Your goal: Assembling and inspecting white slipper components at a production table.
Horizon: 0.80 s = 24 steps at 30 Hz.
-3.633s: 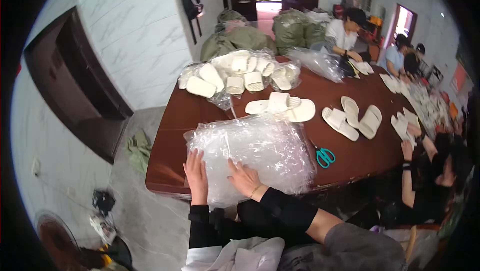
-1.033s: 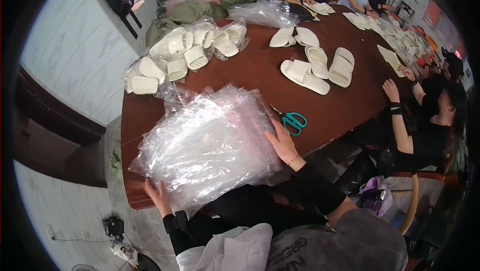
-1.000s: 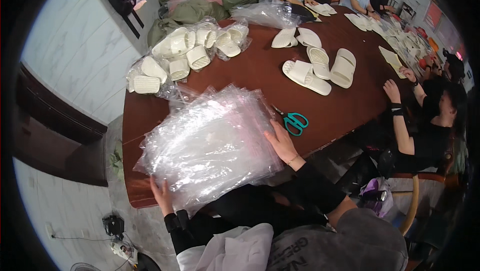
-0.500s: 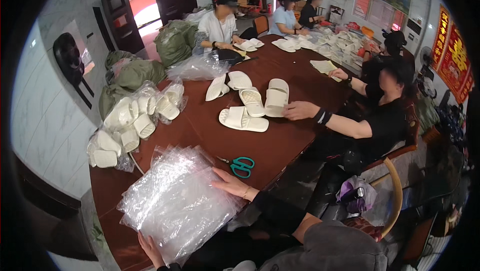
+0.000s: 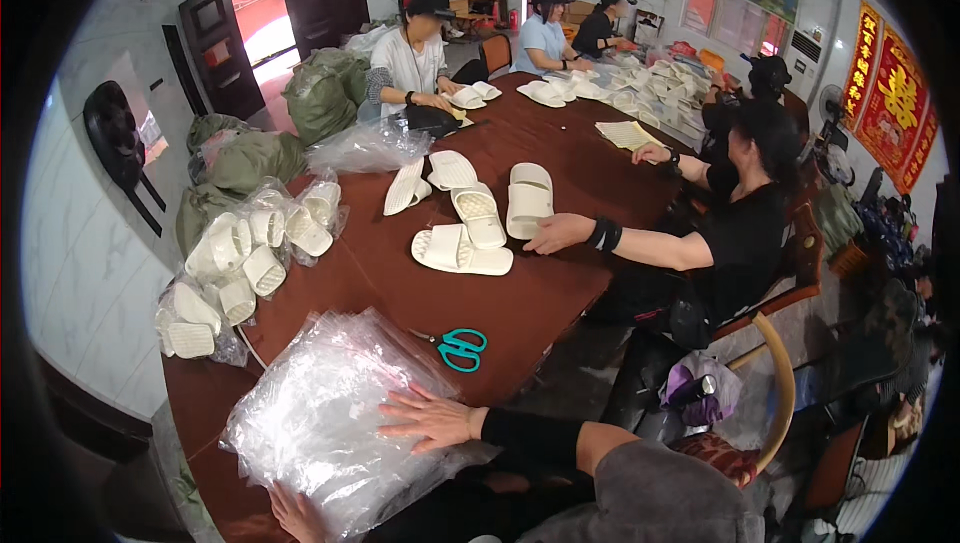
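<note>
The right hand (image 5: 430, 421) lay open on plastic bags (image 5: 310, 403) by the near edge of the table (image 5: 360, 268); the left hand (image 5: 297, 515) touched their side, its grip unclear.

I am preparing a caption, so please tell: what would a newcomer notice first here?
The shiny clear bags come first, stacked on the brown table under the right hand. Next come the teal scissors, right of the bags, and the white slippers farther up the table.

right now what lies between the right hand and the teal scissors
Between the right hand and the teal scissors lie the edge of the clear plastic bags and some brown tabletop, as the head view shows.
</note>
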Motion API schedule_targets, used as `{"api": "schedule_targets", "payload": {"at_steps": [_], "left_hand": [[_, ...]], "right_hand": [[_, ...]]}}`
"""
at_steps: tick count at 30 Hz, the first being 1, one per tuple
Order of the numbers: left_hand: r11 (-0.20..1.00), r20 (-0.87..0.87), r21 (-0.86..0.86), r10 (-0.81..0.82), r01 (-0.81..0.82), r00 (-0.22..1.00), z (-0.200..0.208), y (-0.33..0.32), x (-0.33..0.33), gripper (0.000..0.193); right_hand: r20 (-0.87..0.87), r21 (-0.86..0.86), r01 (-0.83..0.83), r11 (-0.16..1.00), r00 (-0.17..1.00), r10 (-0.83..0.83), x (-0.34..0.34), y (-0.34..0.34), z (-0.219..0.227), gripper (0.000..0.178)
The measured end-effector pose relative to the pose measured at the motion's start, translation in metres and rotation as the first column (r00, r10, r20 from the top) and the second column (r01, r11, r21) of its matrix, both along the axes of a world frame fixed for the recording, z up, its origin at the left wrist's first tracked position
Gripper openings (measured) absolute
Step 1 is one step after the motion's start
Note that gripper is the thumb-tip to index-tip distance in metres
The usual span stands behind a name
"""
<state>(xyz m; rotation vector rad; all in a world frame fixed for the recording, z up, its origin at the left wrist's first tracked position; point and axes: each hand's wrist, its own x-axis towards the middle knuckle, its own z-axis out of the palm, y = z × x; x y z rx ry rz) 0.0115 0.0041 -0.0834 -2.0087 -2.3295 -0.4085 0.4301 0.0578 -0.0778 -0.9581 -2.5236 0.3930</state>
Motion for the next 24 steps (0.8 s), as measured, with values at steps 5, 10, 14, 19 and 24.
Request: {"api": "schedule_targets", "payload": {"at_steps": [5,10,14,19,24], "left_hand": [[0.989,0.036,0.146,-0.036,0.030,0.999,-0.014,-0.001,-0.026,0.062],[0.978,0.149,0.191,-0.115,0.086,0.982,-0.025,-0.009,-0.050,0.058],[0.988,0.164,0.149,-0.065,0.040,0.984,-0.007,0.003,-0.008,0.062],[0.963,0.115,0.270,-0.052,0.019,0.992,0.049,0.001,0.019,0.054],[0.931,-0.041,0.274,-0.241,0.242,0.970,0.108,0.021,0.040,0.043]], "right_hand": [[0.206,-0.209,-0.043,0.977,0.975,0.087,-0.006,0.012,0.084,0.072],[-0.186,-0.015,-0.119,0.993,0.976,0.114,-0.074,0.016,0.081,0.067],[0.052,0.101,-0.089,0.991,0.995,0.084,-0.080,0.013,0.016,0.069],[0.158,0.149,-0.074,0.986,0.986,0.050,-0.078,0.011,0.021,0.068],[0.159,0.128,-0.136,0.982,0.981,0.115,-0.091,0.011,0.028,0.063]]}}
